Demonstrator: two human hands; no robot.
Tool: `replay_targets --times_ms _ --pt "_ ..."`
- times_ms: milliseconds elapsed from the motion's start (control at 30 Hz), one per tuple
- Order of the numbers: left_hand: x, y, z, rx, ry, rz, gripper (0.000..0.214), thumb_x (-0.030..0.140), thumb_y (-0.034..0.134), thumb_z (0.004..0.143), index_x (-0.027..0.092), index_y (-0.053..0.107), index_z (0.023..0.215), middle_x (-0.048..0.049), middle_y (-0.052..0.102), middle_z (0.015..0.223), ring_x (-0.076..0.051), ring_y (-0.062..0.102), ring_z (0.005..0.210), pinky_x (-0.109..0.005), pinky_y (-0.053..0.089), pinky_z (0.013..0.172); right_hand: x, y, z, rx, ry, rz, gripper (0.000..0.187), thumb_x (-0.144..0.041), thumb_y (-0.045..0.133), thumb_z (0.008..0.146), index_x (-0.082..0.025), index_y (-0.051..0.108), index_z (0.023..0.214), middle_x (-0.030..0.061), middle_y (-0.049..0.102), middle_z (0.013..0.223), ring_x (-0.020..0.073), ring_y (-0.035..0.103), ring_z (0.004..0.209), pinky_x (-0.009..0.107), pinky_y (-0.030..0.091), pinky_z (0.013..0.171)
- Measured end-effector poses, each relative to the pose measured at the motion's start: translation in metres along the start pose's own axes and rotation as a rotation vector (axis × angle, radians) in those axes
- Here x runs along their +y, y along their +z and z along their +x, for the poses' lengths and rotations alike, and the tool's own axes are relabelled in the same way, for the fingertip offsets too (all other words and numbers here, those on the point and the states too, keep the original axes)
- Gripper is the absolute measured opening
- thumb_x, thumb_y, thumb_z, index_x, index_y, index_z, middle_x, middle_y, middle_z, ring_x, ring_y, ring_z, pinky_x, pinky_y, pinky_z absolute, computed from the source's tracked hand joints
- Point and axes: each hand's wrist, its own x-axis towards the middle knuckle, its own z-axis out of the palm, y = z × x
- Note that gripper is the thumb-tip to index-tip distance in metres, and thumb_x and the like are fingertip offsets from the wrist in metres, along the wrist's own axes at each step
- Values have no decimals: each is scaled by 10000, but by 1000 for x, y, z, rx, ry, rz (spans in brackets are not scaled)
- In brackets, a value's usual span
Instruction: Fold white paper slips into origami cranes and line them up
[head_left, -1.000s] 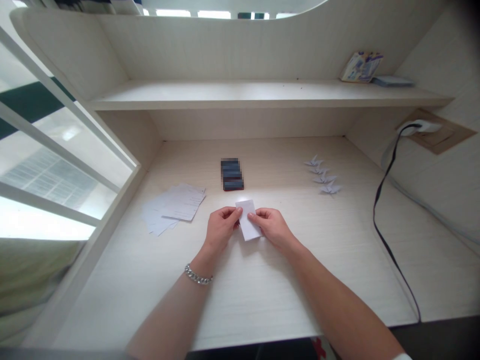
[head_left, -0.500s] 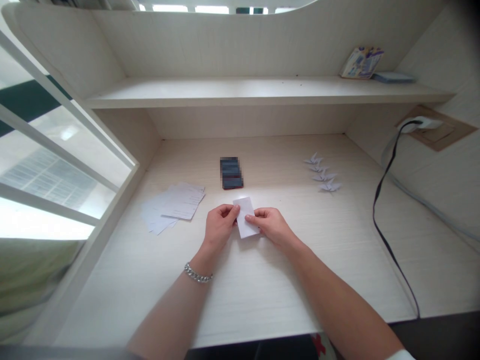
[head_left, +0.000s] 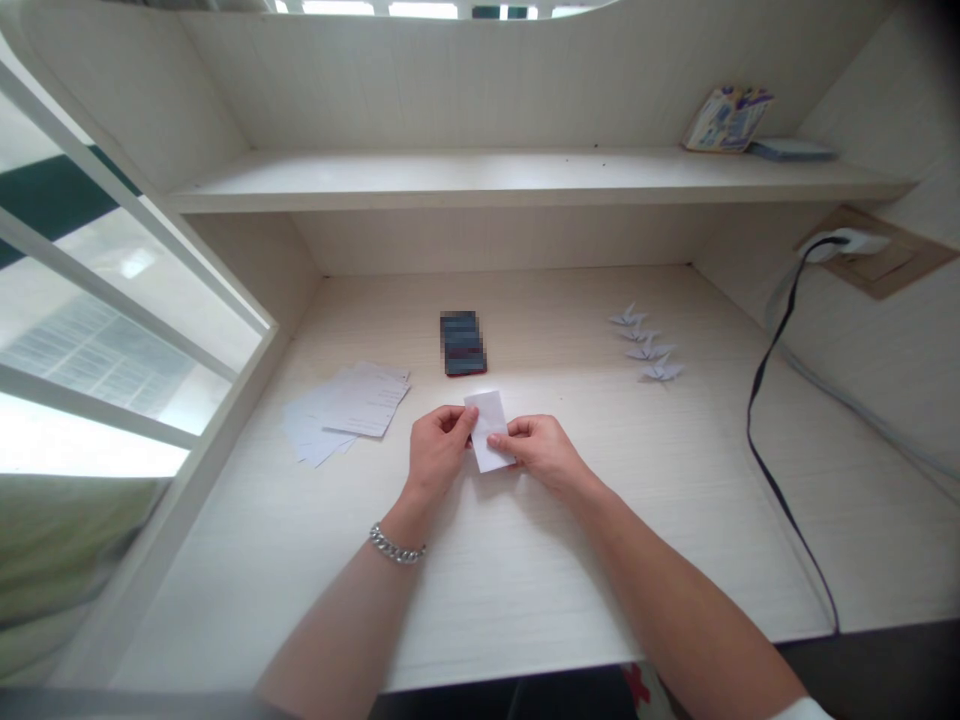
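A small white folded paper (head_left: 490,428) stands between my two hands over the middle of the pale wooden desk (head_left: 525,580). My left hand (head_left: 437,452), with a chain bracelet on its wrist, pinches the paper's left edge. On the other side, my right hand (head_left: 545,450) pinches the right edge with thumb and fingers closed. A dark phone (head_left: 462,343) lies flat just beyond the paper.
A loose pile of white sheets (head_left: 344,408) lies to the left. Several folded paper cranes (head_left: 646,345) sit in a row at the right. A black cable (head_left: 772,400) runs from a wall socket down across the desk. A shelf (head_left: 525,180) above holds a small box (head_left: 726,117).
The paper and both hands have shifted slightly away from me and the grip has tightened around the paper; otherwise the scene is the same.
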Motion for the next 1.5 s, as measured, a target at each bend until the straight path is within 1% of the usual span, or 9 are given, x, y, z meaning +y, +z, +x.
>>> replay_targets --times_ms 367,700,800,867,933,1033,1167,1333,1500 --pt "-3 -2 1 -12 9 9 350 449 659 684 115 674 789 -59 655 714 -125 559 595 -234 463 539 0 1 0 16 -9 -23 246 -370 734 596 -138 662 635 33 616 589 137 549 531 231 425 462" --pt "-3 -1 2 3 13 4 360 462 664 673 118 675 776 -49 659 697 -115 558 573 -226 454 530 -5 4 -1 30 8 -9 254 -354 753 563 -131 637 603 17 613 566 122 539 508 225 406 460" --pt "-3 -1 2 4 13 -8 360 461 668 669 119 675 781 -47 661 694 -118 562 577 -229 458 535 -5 4 -2 35 23 10 262 -362 755 562 -132 643 616 19 621 580 130 555 529 232 423 480" --pt "-3 -1 2 3 18 -16 361 460 669 667 120 675 790 -49 665 703 -126 572 595 -234 465 547 -6 4 -2 1 43 59 268 -368 755 567 -133 657 654 31 645 633 146 583 578 247 453 528" --pt "-3 0 1 1 31 -12 356 456 664 675 122 673 800 -51 667 714 -129 574 606 -236 468 553 -6 3 -3 -67 64 112 283 -367 753 577 -132 675 713 52 669 717 163 607 648 262 476 584" --pt "-3 1 0 -1 59 13 337 446 647 698 127 670 807 -49 663 726 -120 563 597 -231 465 549 -6 2 -4 -137 82 131 305 -365 744 596 -119 689 767 73 673 762 166 608 677 260 480 595" --pt "-4 2 -2 -4 74 38 321 435 636 713 132 669 812 -49 659 736 -120 560 603 -229 466 551 -5 2 -3 -123 69 92 294 -363 742 599 -105 689 729 70 660 695 151 584 615 241 457 539" --pt "-4 2 -2 0 78 53 324 437 632 715 130 671 810 -48 657 729 -118 556 594 -226 463 547 -3 3 -2 -94 66 91 275 -343 751 583 -110 689 714 55 654 670 146 579 595 245 459 534" --pt "-3 2 -1 4 82 55 334 442 630 715 124 672 809 -48 657 721 -115 552 582 -225 458 538 -2 4 -1 -93 44 74 247 -324 740 597 -107 687 705 42 639 643 130 561 565 235 450 510"
